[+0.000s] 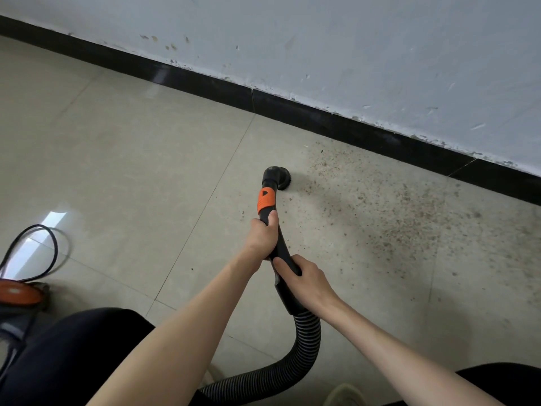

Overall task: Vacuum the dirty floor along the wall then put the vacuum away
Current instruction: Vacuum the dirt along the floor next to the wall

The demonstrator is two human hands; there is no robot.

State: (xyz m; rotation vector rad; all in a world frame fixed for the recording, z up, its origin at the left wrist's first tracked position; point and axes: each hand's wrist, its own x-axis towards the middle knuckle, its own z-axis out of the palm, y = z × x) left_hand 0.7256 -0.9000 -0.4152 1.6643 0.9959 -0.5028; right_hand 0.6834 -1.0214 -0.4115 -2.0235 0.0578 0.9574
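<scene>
You hold the black plastic vacuum wand [282, 247] with both hands. Your left hand [263, 237] grips it high up, fingers wrapped round it and thumb lying along the top, just under the bright orange collar [266, 200]. Your right hand [304, 276] grips it lower down, fingers curled round the tube where it gets thicker. From your hands, the wand points toward 12 o'clock. At its tip, the round black brush head [278, 175] sits on the pale beige tiled floor [131, 171]. It touches the near edge of the patch of brown crumbs and dust [404, 218], which spreads toward 3 o'clock along the black baseboard [336, 124] under the scuffed pale blue wall [380, 54]. The tiles at 9 o'clock look shiny. The ribbed black hose [304, 347] bends down from the wand toward 6 o'clock. At 8 o'clock you can see part of the orange and grey vacuum body [17, 297], with a black power cord [55, 244] looping above it.
</scene>
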